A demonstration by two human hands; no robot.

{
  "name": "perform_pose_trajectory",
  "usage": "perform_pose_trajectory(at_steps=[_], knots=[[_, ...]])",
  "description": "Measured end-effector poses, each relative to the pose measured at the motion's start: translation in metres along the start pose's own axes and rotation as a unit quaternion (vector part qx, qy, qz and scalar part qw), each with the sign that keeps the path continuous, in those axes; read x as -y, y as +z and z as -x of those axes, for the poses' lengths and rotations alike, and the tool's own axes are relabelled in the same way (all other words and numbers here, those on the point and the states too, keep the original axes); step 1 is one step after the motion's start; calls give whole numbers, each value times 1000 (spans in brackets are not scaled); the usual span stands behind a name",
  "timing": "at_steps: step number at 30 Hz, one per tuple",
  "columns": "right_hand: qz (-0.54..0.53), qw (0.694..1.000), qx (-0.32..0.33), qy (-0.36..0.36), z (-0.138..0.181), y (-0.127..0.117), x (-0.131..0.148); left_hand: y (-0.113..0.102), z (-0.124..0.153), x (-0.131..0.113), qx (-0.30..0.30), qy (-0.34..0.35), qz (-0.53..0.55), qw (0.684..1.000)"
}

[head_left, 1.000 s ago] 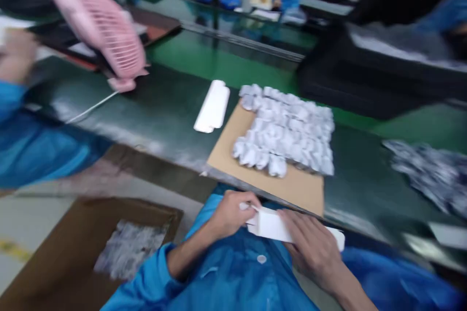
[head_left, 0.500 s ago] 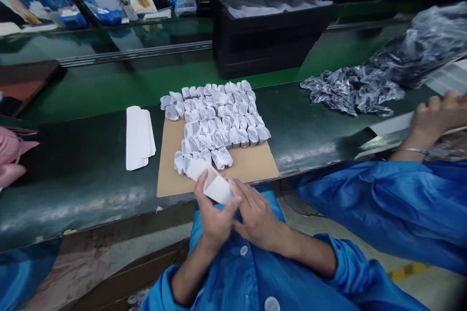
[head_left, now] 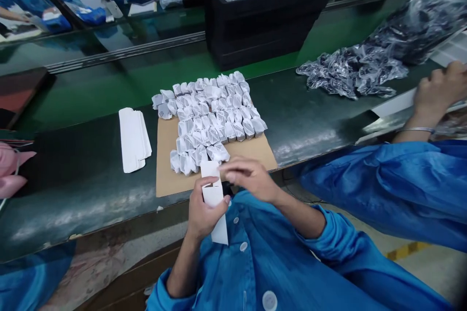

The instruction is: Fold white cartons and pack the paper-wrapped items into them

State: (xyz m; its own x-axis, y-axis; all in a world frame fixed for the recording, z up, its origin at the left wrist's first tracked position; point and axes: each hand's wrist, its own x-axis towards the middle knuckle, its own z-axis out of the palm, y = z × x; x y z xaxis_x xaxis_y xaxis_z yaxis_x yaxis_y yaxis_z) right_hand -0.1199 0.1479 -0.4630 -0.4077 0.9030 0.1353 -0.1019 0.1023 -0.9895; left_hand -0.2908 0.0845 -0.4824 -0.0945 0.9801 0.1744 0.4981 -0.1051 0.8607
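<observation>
My left hand (head_left: 204, 213) is wrapped round a narrow white paper box (head_left: 213, 196), held upright at the table's front edge with its upper end open and a flap standing up. My right hand (head_left: 252, 179), slightly blurred, hovers just right of that flap with its fingers stretched toward it and nothing seen in them. Whether a fingertip touches the flap I cannot tell. Beyond the hands, rows of small items wrapped in white paper (head_left: 213, 124) lie on a brown cardboard sheet (head_left: 166, 182). To their left is a stack of flat white cartons (head_left: 133, 141).
A black bin (head_left: 266, 26) lined with translucent sheeting stands behind the rows. Crumpled clear plastic bags (head_left: 353, 70) lie at the right. A co-worker's hand (head_left: 438, 90) and blue sleeve are close on my right. Something pink (head_left: 10, 170) sits at the left edge. Other people work across the line.
The box has turned from tilted to upright, its long body now hanging below my left hand. My right hand has let go of it and moved up beside the flap. The view has shifted slightly.
</observation>
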Motion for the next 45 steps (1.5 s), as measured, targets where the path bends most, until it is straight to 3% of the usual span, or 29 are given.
perform_pose_trajectory(at_steps=[3,6,8,11,18,24,28,31,36,41,45], knots=[[-106,990,-56,81,-18,-5,6,-7,-4,-1,13,7,2,1000],[-146,979,33,137,-29,1,12,-13,-8,-3,39,13,-1,999],[-122,981,76,130,-30,8,15,-15,-10,-2,54,11,-11,998],[-62,989,87,104,-24,14,17,-14,-8,3,45,13,-34,998],[1,997,58,60,-18,15,22,6,8,9,-121,140,-65,981],[-91,987,70,112,-23,14,12,-7,2,3,-62,159,-84,982],[-156,974,65,150,-28,14,0,-7,1,9,-64,117,-50,990],[-120,981,60,140,-28,13,1,-3,3,15,-84,89,-17,992],[22,994,56,94,-25,15,13,0,1,18,-62,94,-48,992],[76,994,33,77,-23,19,14,4,1,17,-69,103,26,992],[95,994,41,37,-19,17,12,-2,0,14,-47,126,-68,989]])
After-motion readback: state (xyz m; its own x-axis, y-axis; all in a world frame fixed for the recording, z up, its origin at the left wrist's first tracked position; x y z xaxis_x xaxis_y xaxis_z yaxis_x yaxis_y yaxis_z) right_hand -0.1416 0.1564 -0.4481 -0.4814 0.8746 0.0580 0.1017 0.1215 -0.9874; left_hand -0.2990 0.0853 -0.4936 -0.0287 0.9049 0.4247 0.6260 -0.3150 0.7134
